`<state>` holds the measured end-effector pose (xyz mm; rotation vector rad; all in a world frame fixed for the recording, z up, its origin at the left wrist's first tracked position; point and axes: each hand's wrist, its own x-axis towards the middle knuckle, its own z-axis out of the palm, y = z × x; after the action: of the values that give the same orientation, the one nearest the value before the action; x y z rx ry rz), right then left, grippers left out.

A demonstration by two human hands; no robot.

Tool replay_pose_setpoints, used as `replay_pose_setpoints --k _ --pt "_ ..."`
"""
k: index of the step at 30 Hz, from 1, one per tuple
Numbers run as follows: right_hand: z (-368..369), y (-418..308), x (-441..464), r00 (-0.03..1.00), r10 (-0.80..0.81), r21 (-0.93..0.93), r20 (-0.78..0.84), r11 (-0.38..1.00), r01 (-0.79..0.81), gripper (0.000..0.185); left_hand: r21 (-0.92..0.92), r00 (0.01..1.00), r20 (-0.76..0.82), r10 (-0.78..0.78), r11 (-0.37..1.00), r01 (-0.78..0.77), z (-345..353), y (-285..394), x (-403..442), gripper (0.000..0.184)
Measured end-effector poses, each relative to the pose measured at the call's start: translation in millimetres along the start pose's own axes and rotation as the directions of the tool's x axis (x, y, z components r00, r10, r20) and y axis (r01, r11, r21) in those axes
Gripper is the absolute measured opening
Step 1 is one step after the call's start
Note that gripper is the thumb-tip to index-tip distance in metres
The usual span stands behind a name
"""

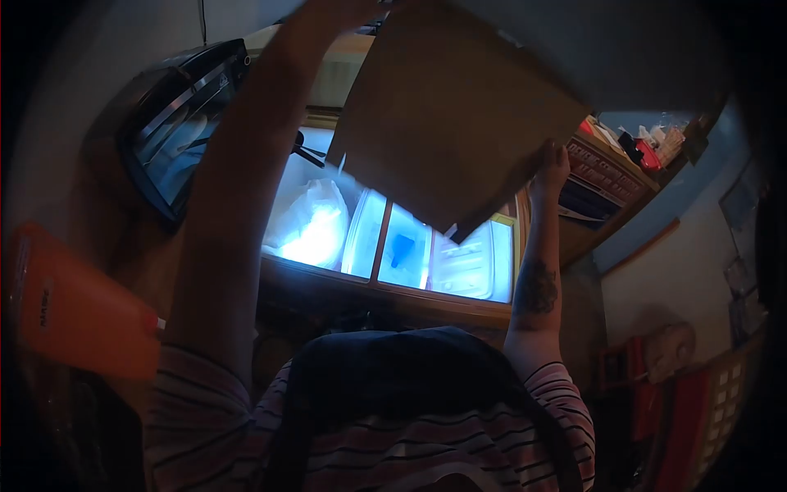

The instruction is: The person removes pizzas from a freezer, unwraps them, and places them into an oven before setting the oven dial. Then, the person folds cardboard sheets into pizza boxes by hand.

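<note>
A large flat brown panel (459, 107), perhaps cardboard, is raised in front of me, tilted over a lit wooden-framed case. My right hand (551, 170) grips its right edge, fingers closed round it. At the top of the view, my left hand (348, 11) is closed on the panel's upper left edge, with its fingertips partly cut off by the frame. Below the panel, a white plastic bag (313, 225) glows in the case's left section. Something blue (402, 248) lies in the middle section, and a ridged white tray (471, 266) sits at the right. The panel hides the case's back part.
A dark glass-fronted appliance (176, 131) stands at the left. Nearer, an orange container (78, 303) has a small spout. Dark-handled utensils (310, 151) lie at the case's back left. At right, a wooden shelf (611, 205) carries a lettered sign and red and clear packets.
</note>
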<state>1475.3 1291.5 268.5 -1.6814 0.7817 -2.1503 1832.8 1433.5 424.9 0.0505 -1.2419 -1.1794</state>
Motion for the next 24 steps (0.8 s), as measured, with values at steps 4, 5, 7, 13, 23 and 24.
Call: replay_pose_setpoints --k 4,5,7,13,23,24 --pt "8.4 13.7 -49.8 0.919 0.3 0.109 0.257 0.936 -0.336 0.017 0.794 0.935 -0.315 -0.164 0.493 0.355 -132.6 -87.2 -90.9 0.105" --pt "15.4 19.3 -65.8 0.916 0.298 0.055 0.268 0.945 -0.324 0.018 0.84 0.93 -0.32 -0.181 0.4 0.367 -169.6 -114.0 -120.1 0.107" --pt "20.1 59.4 -87.0 0.892 0.346 -0.046 0.292 0.936 -0.348 0.018 0.548 0.802 -0.516 -0.301 0.603 0.579 -180.2 -141.7 -174.4 0.092" --pt "22.3 92.9 -132.2 0.728 0.536 -0.014 0.427 0.809 -0.588 0.023 0.13 0.714 -0.537 -0.449 0.792 0.597 -216.6 -224.4 -253.2 0.052" --pt "29.0 127.6 -168.7 0.772 0.525 -0.477 0.359 0.814 -0.331 0.033 0.185 0.614 -0.645 -0.455 0.687 0.702 -223.3 -259.3 -256.9 0.04" --pt "34.6 123.9 -169.0 0.767 0.535 -0.482 0.354 0.807 -0.34 0.033 0.359 0.625 -0.684 -0.377 0.571 0.738 -222.8 -266.0 -255.2 0.037"
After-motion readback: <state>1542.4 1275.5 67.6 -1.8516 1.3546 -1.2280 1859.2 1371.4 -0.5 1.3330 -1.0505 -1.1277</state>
